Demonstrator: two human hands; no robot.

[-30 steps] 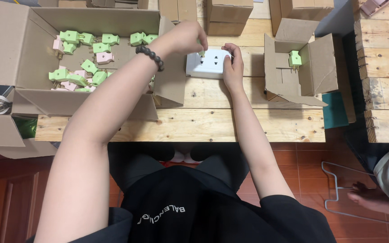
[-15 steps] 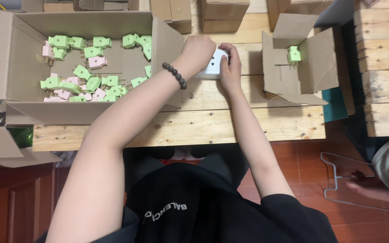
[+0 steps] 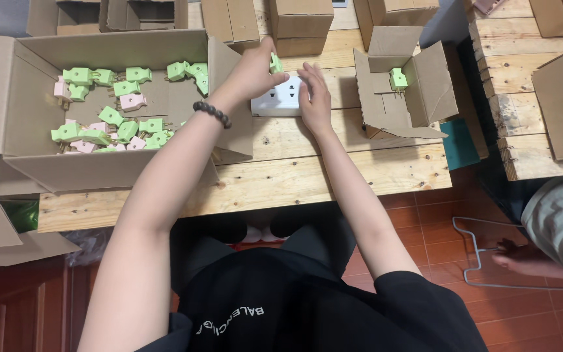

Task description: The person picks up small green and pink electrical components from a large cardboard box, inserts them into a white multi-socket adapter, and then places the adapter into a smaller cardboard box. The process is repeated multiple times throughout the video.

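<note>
My left hand [image 3: 254, 70] pinches a small green plug adapter [image 3: 275, 64] just above a white socket block [image 3: 278, 99] on the wooden table [image 3: 281, 176]. My right hand [image 3: 314, 96] rests flat on the right end of that block, holding it down. A dark bead bracelet [image 3: 212, 114] sits on my left wrist. To the left, a large open cardboard box [image 3: 8, 98] holds several green and pink adapters [image 3: 118, 120]. To the right, a small open cardboard box [image 3: 425, 85] contains one green adapter [image 3: 398, 79].
Several closed and open cartons [image 3: 298, 19] line the back of the table. A second wooden bench [image 3: 522, 98] with another carton stands at the right. Another person's sleeve and hand [image 3: 542, 241] appear at the lower right above a wire frame on the red tile floor.
My left hand has lifted off the socket block with a green adapter between its fingers. The white block, covered half a second ago, shows again. My right hand stays on it.
</note>
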